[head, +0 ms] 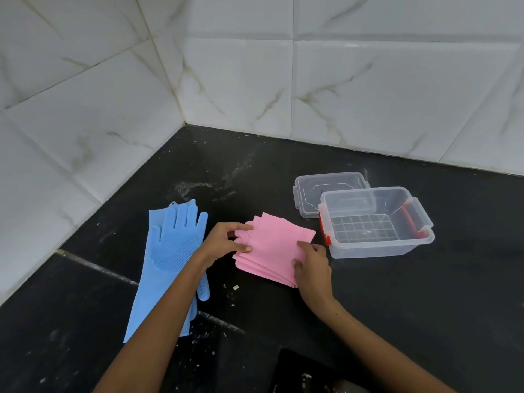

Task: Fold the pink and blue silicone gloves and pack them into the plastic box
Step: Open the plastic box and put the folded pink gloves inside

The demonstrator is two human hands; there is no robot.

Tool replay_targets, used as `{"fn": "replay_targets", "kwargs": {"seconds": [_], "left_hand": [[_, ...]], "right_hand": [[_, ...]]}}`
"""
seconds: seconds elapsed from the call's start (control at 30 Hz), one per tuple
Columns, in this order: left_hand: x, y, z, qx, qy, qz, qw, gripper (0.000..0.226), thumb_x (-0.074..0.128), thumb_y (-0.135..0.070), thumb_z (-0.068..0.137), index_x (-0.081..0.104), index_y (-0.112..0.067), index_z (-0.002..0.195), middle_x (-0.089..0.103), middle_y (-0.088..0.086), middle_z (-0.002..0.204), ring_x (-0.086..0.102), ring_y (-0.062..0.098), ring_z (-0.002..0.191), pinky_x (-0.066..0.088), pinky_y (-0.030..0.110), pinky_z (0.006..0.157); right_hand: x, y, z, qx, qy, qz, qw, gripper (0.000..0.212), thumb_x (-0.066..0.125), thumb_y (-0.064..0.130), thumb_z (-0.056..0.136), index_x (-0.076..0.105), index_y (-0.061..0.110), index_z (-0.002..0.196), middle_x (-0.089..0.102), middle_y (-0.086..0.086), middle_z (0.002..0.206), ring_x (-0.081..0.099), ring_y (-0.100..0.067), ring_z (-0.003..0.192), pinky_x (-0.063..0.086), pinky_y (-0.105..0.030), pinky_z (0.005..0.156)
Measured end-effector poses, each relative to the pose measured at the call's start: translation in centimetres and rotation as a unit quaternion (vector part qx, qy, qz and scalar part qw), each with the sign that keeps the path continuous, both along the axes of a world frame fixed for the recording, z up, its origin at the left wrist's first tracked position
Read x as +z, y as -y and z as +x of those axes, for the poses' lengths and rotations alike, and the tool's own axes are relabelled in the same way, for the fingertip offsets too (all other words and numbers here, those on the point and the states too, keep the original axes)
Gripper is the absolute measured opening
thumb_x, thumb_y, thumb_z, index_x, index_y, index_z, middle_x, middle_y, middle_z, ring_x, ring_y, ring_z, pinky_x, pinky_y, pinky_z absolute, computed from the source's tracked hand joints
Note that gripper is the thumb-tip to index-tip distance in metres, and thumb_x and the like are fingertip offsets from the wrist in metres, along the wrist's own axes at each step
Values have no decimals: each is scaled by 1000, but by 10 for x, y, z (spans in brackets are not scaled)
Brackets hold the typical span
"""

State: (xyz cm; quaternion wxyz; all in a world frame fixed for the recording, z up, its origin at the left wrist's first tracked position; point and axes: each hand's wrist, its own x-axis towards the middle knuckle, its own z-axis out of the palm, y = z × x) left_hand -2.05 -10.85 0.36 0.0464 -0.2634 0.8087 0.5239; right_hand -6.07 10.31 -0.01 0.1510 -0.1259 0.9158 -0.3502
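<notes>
While the pink gloves [275, 245] are lying folded in a stack at the centre of the frame on the dark worktop [283, 171], I am seeing the left hand [226, 242] pinching their left edge between thumb and fingers and the right hand [310, 266] gripping their lower right corner. Blue gloves [170, 259] are lying flat at left under the left forearm, and the plastic box [377, 222] is sitting open just right of the pink stack, its lid [320, 188] lying behind it.

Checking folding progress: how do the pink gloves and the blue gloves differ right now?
The pink gloves are folded into a compact stack; the blue gloves lie flat at full length. Both hands hold the pink; the blue lie untouched, left forearm crossing above. Pink is nearer the box. Both rest on the counter, unpacked.
</notes>
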Motion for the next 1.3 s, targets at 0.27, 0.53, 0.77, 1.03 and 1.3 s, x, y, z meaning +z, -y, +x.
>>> {"fn": "replay_targets", "kwargs": {"seconds": [0.27, 0.53, 0.77, 1.03, 1.3], "left_hand": [[15, -1, 24, 72, -72, 27, 994, 51, 80, -4, 68, 66, -23, 114, 61, -2, 117, 54, 19, 116, 48, 25, 90], [73, -37, 11, 125, -145, 49, 980, 53, 84, 0, 60, 70, -18, 108, 67, 0, 110, 63, 13, 102, 51, 14, 73], [106, -117, -56, 92, -187, 4, 978, 57, 85, 1, 57, 68, -10, 110, 67, 2, 105, 65, 10, 92, 55, 24, 78], [82, -180, -105, 92, -143, -19, 985, 58, 85, -2, 58, 66, -5, 113, 67, 9, 107, 62, 17, 91, 54, 38, 90], [64, -193, -106, 100, -83, -57, 990, 52, 82, -8, 67, 64, -4, 116, 65, 11, 116, 61, 20, 97, 51, 31, 88]], "right_hand": [[15, 6, -2, 23, -61, -91, 994, 45, 60, 4, 88, 52, 14, 132, 47, -4, 137, 52, -18, 120, 43, -25, 101], [79, -38, -51, 91, -75, -138, 983, 43, 67, 6, 84, 60, 16, 125, 55, -6, 127, 59, -18, 102, 48, -24, 89], [118, -121, -116, 48, -19, -154, 987, 41, 69, 3, 81, 65, 20, 118, 65, -5, 114, 68, -20, 83, 58, -43, 81], [101, -165, -166, 28, -12, -77, 997, 39, 66, 2, 83, 64, 13, 120, 59, -12, 131, 64, -26, 100, 51, -42, 95], [72, -158, -168, 97, -113, 131, 980, 40, 57, 11, 89, 57, 16, 128, 42, -10, 145, 51, -30, 119, 45, -39, 99]]}}
